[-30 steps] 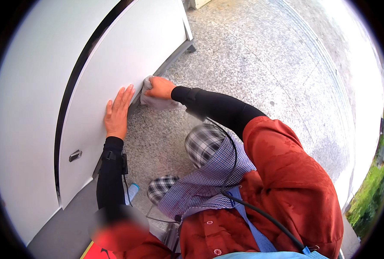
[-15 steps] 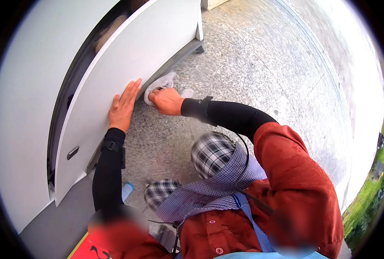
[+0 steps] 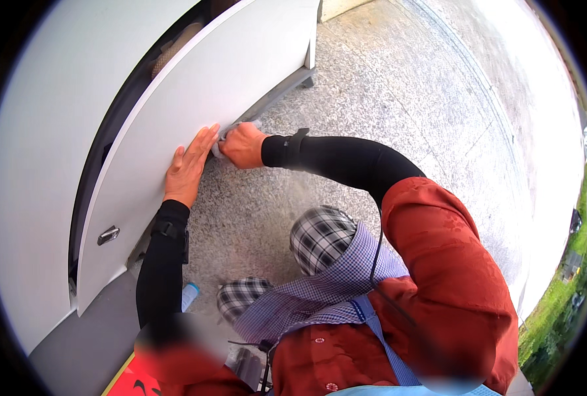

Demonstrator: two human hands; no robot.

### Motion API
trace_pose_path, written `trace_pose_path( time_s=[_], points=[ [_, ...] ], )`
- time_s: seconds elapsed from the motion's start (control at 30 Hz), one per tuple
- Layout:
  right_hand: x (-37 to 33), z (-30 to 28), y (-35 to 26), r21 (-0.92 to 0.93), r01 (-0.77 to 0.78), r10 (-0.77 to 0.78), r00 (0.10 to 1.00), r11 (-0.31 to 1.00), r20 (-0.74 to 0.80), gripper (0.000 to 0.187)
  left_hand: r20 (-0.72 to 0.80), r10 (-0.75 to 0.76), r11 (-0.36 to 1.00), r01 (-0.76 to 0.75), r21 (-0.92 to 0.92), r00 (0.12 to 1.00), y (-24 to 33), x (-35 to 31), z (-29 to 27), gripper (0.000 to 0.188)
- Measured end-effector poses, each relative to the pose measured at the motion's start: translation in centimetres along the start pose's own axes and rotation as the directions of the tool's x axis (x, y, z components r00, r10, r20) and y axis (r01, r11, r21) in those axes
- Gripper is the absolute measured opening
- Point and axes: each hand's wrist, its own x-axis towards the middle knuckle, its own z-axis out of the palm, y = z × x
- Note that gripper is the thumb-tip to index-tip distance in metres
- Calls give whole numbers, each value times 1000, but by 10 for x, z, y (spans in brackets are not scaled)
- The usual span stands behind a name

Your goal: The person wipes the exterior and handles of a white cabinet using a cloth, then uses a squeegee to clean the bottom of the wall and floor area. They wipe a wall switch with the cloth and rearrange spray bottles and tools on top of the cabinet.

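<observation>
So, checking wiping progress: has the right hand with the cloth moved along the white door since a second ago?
Yes. The right hand moved down toward the white door's bottom edge.

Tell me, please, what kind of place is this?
Probably outdoors, on a paved terrace beside a white cabinet. The speckled stone floor lies in daylight, green grass borders it, and the white cabinet door stands open.

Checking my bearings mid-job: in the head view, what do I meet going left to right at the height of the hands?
White cabinet door → left hand, flat on the door → light cloth → right hand, gripping the cloth → black sleeve → speckled stone floor.
</observation>
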Motion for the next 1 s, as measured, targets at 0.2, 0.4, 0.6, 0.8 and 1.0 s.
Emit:
trace_pose_path(
  time_s=[0.2, 0.4, 0.6, 0.8, 1.0],
  points=[
    [-68, -41, 80, 116, -266, 276, 958, 957, -81, 22, 12, 15, 1000, -16, 14, 1000, -5, -7, -6, 73],
    [-122, -15, 143, 116, -596, 607, 776, 795, -172, 27, -29, -45, 999, 46, 4, 999, 3, -3, 1, 72],
    [-105, -20, 112, 321, -736, 793, 601, 596, -96, 30, -34, -105, 994, 106, 32, 994, 1, -6, -2, 80],
    [-39, -13, 11, 461, -439, 470, 881, 772, 51, 35, -39, -110, 994, 110, 6, 993, 2, 4, -2, 75],
    [-35, -6, 25, 364, -350, 364, 931, 863, 30, 28, 23, -26, 1000, 27, -11, 999, 3, 1, -1, 67]
  ],
)
